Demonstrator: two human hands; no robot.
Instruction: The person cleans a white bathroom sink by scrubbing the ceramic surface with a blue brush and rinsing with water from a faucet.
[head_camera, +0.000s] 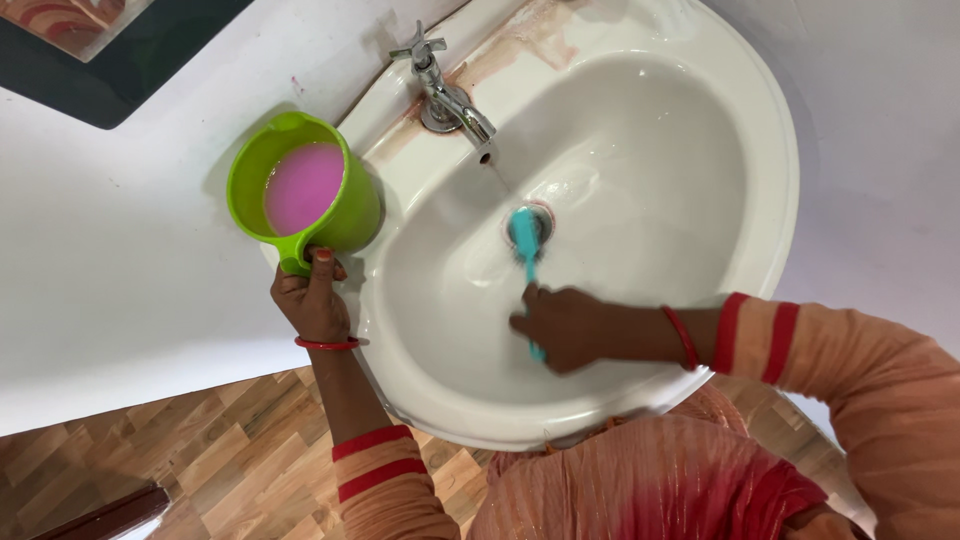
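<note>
Obstacles: tap (445, 95) overhanging basin (700, 150) at upper centre; green jug (345, 215) at left rim; brush (526, 240) over drain. Free room: basin's right half, frame centre-right.

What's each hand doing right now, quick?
Left hand: closed on the green mug's handle.
Right hand: closed on the teal brush.

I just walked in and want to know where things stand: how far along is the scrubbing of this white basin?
Done so far: hard to tell; the inside of the sink looks mostly white. In hand: the right hand works a teal brush at the drain, while the left hand holds a green mug of pink liquid beside the rim. Left: reddish stains still show around the tap and along the back ledge.
</note>
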